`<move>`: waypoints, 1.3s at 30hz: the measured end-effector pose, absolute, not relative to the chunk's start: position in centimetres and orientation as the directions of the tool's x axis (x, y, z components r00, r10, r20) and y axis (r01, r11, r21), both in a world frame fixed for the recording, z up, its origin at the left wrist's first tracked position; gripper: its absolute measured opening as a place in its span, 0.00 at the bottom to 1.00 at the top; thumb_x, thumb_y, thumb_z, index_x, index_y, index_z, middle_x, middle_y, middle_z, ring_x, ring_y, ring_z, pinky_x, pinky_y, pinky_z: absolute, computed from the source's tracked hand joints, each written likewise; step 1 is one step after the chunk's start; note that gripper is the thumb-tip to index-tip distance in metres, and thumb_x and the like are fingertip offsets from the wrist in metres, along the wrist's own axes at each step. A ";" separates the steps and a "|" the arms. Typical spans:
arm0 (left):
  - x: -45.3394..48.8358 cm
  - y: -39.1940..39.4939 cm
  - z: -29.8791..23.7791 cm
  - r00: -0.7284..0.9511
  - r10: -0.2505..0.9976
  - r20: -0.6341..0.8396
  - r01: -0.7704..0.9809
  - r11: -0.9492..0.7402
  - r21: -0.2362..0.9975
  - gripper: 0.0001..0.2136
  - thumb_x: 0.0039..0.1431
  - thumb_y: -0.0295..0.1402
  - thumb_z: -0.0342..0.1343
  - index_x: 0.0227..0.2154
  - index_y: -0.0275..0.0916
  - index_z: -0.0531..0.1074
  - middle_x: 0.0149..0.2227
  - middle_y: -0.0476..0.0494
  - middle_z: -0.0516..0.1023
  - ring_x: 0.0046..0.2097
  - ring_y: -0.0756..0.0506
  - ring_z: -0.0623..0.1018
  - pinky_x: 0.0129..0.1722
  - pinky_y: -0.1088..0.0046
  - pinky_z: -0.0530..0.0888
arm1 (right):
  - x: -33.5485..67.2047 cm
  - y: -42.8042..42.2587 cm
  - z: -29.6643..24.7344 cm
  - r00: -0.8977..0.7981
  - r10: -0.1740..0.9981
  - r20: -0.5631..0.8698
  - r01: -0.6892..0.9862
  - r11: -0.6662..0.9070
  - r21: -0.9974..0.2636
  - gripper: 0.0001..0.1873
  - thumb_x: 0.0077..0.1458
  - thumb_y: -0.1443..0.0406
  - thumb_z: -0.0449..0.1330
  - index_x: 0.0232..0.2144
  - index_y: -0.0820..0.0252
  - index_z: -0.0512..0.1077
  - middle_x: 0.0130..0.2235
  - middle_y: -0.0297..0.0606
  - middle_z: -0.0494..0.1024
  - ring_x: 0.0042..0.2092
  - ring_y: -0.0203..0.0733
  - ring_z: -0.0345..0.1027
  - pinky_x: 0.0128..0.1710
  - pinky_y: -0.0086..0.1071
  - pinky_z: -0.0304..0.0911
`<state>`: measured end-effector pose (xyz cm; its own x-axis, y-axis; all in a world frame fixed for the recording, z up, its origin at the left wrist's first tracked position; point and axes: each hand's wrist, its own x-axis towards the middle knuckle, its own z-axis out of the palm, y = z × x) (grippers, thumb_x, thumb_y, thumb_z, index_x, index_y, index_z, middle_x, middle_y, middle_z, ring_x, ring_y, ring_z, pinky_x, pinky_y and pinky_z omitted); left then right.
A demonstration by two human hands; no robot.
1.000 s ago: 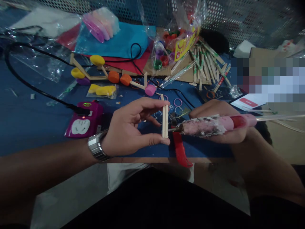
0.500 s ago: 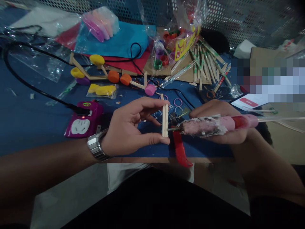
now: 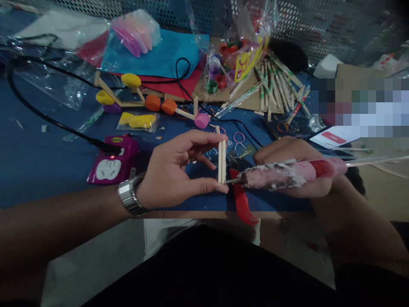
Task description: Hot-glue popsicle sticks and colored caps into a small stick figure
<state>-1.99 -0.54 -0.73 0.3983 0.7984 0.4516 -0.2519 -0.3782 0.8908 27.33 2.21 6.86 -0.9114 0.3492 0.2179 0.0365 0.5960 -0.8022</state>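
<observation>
My left hand, with a metal watch at its wrist, pinches short wooden sticks upright between thumb and fingertips. The sticks lie side by side. In my right hand is a pink glue gun with whitish residue on its body and a clear glue stick coming out of its back end. Its dark metal nozzle is at the lower right edge of the sticks, close to my left thumb. Beneath the nozzle a red-handled cutter lies across the table's front edge.
A purple power socket with a black cable stands left. Behind the hands lie a chain of sticks and coloured caps, a packet of yellow pieces, rubber bands, a stick pile, a bag of caps and a phone.
The glue gun in my right hand has moved slightly down, its nozzle sliding along the sticks to their lower end. My left hand stays nearly still.
</observation>
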 end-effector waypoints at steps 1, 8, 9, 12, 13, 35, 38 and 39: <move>-2.0 -0.6 -0.6 0.397 0.811 0.430 -0.253 -0.354 0.900 0.40 0.44 0.31 0.85 0.63 0.51 0.81 0.62 0.41 0.83 0.57 0.31 0.85 0.46 0.55 0.91 | 27.5 2.2 6.8 -0.916 0.337 0.219 0.036 0.611 -0.791 0.19 0.79 0.55 0.53 0.38 0.56 0.76 0.25 0.30 0.65 0.27 0.38 0.58 0.30 0.36 0.55; -2.0 -1.0 0.2 0.399 0.843 0.359 -0.243 -0.281 0.929 0.39 0.44 0.28 0.85 0.61 0.52 0.83 0.60 0.43 0.84 0.58 0.33 0.85 0.49 0.58 0.91 | 27.8 2.4 7.0 -0.916 0.358 0.181 0.078 0.603 -0.794 0.17 0.79 0.54 0.54 0.48 0.54 0.79 0.36 0.39 0.83 0.37 0.40 0.78 0.38 0.34 0.69; -2.0 -1.0 0.3 0.397 0.847 0.353 -0.241 -0.275 0.931 0.38 0.44 0.29 0.85 0.61 0.53 0.83 0.60 0.43 0.84 0.58 0.33 0.85 0.49 0.58 0.91 | 27.8 2.5 7.0 -0.914 0.363 0.181 0.080 0.599 -0.796 0.16 0.78 0.54 0.54 0.49 0.53 0.80 0.38 0.40 0.85 0.41 0.40 0.81 0.41 0.33 0.71; -1.9 -1.1 0.4 0.387 0.856 0.344 -0.238 -0.268 0.934 0.38 0.42 0.30 0.86 0.60 0.52 0.83 0.60 0.43 0.85 0.58 0.33 0.85 0.48 0.57 0.91 | 28.1 2.6 6.7 -0.904 0.366 0.223 0.058 0.621 -0.782 0.15 0.77 0.58 0.57 0.58 0.52 0.79 0.48 0.42 0.89 0.50 0.42 0.85 0.48 0.32 0.76; -1.9 -1.1 0.4 0.383 0.858 0.343 -0.235 -0.269 0.934 0.38 0.42 0.30 0.86 0.60 0.52 0.83 0.60 0.42 0.85 0.58 0.32 0.85 0.48 0.57 0.91 | 28.2 2.7 6.5 -0.901 0.364 0.235 0.052 0.629 -0.775 0.16 0.76 0.61 0.59 0.61 0.52 0.78 0.53 0.43 0.89 0.53 0.42 0.85 0.51 0.31 0.77; -2.0 -1.1 0.1 0.396 0.848 0.353 -0.201 -0.295 0.934 0.39 0.43 0.34 0.86 0.61 0.50 0.83 0.59 0.41 0.85 0.54 0.33 0.86 0.49 0.57 0.88 | 29.1 3.3 5.1 -0.819 0.451 0.356 0.073 0.695 -0.715 0.38 0.66 0.72 0.65 0.73 0.37 0.70 0.66 0.32 0.84 0.67 0.45 0.79 0.69 0.35 0.74; -2.0 -1.1 -0.2 0.390 0.847 0.360 -0.214 -0.297 0.931 0.40 0.43 0.35 0.86 0.62 0.51 0.82 0.60 0.39 0.84 0.54 0.32 0.86 0.49 0.55 0.89 | 29.0 3.4 4.9 -0.819 0.431 0.379 0.034 0.695 -0.718 0.38 0.67 0.72 0.65 0.73 0.39 0.70 0.67 0.31 0.83 0.69 0.43 0.78 0.71 0.35 0.71; -2.0 -1.1 -0.3 0.391 0.843 0.370 -0.222 -0.304 0.927 0.40 0.43 0.35 0.86 0.63 0.51 0.82 0.60 0.38 0.84 0.54 0.32 0.86 0.48 0.54 0.89 | 29.0 3.4 4.8 -0.818 0.433 0.378 0.040 0.699 -0.714 0.37 0.67 0.72 0.65 0.72 0.40 0.71 0.67 0.32 0.83 0.69 0.44 0.77 0.71 0.37 0.71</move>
